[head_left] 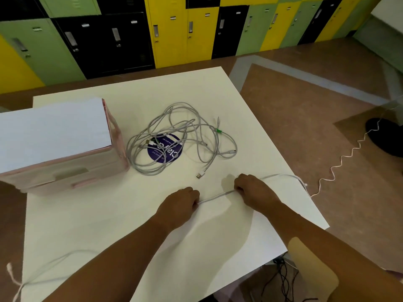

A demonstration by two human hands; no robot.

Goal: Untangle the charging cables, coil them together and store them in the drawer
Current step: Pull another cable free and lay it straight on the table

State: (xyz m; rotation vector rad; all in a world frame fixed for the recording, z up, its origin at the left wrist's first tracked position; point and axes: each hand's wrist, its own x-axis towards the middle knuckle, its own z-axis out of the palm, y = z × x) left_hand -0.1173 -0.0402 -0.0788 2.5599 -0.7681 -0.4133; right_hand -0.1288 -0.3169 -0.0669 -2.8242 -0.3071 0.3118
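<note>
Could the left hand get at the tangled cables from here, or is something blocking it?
Probably yes: only bare table lies between the left hand and the tangle. But it grips a cable with the right hand and may have to let go first.

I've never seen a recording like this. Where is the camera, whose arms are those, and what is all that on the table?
There is no machine here. These are a person's two bare arms, filmed by a wide-angle camera worn on their head, looking forward and down. The left hand and the right hand each grip the same white cable, stretched between them over the white table. The cable runs on past the right hand and off the table's edge. Further back, a tangle of cables lies over a round purple sticker. At the left stands a pink drawer unit, its drawers apparently closed. Coloured lockers line the far wall.
</note>
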